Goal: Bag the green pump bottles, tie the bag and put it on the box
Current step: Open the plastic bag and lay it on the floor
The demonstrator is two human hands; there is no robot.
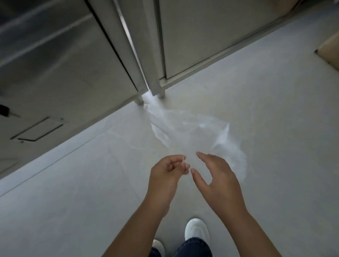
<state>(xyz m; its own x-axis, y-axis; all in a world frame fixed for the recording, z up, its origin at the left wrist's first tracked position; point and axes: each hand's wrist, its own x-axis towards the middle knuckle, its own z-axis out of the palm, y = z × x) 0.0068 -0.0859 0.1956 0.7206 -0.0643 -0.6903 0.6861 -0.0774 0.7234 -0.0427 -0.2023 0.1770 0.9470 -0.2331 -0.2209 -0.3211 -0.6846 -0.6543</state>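
Observation:
A thin clear plastic bag (186, 133) hangs in the air in front of me, billowing out over the grey floor. My left hand (166, 173) pinches its near edge between thumb and fingertips. My right hand (215, 175) is just beside it, fingers spread and curved, touching or nearly touching the film; I cannot tell whether it grips. No green pump bottles are in view. A brown cardboard box (334, 49) shows at the right edge.
Steel cabinets (209, 29) on short legs stand ahead, with a narrow gap between two units. A set of keys (1, 110) hangs from a cabinet at the far left. My white shoes (196, 230) are on the grey floor below my arms.

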